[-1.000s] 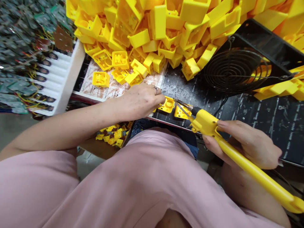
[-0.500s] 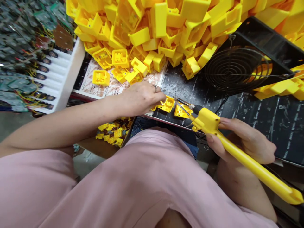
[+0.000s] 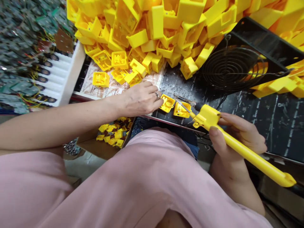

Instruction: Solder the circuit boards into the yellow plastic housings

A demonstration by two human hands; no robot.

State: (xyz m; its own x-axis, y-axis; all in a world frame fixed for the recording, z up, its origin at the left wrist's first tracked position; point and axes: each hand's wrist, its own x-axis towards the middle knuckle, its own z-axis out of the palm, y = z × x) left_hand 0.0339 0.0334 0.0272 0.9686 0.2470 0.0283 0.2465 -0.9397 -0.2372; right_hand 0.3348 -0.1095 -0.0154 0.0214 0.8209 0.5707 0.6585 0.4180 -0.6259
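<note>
My right hand is wrapped round the grip of a yellow soldering iron with a solder feed tube. Its metal tip points left, over a small yellow plastic case lying open side up. Left of that lies another open yellow case with a perforated round grille inside. My left hand, a ring on one finger, rests at the bench edge beside this second case. Its fingers curl downward and hide whatever is under them.
Yellow cases are heaped along the back of the bench. A black fan with a wire guard stands at right. White foam tray with round wired parts and circuit boards sits left. Below the bench, a cardboard box holds more yellow pieces.
My left hand has drawn slightly left and down, showing more of the grille case. The soldering iron's rear end has shifted left and up, its tip staying near the right case.
</note>
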